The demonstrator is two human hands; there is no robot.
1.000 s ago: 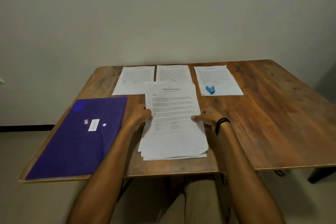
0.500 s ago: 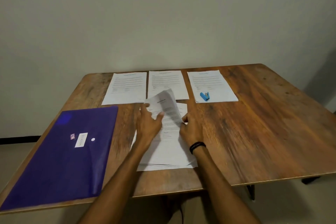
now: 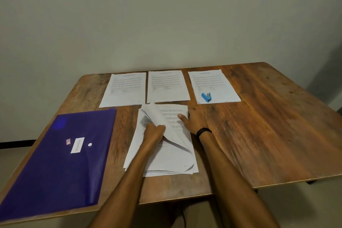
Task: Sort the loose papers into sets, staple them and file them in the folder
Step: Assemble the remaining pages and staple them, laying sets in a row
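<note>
A stack of loose white papers (image 3: 166, 161) lies at the table's near middle. My left hand (image 3: 154, 132) pinches the top sheet (image 3: 166, 127) and curls it up and over, its left edge lifted. My right hand (image 3: 190, 121) lies flat with straight fingers on the stack's upper right, pressing the sheet beneath. Three separate printed sheets lie in a row behind: left (image 3: 125, 89), middle (image 3: 167, 86), right (image 3: 214, 84). A small blue stapler (image 3: 206, 97) rests on the right sheet. A purple folder (image 3: 61, 157) with a white label lies at the left.
The brown wooden table (image 3: 268, 126) has bare surface to the right of the papers. Its near edge runs just below the stack. A plain wall stands behind the table, and floor shows at the left and right.
The top sheet has gone from flat to curled up in my left hand. My right hand has slid onto the stack's upper right. The camera has shifted, so the table sits lower in view.
</note>
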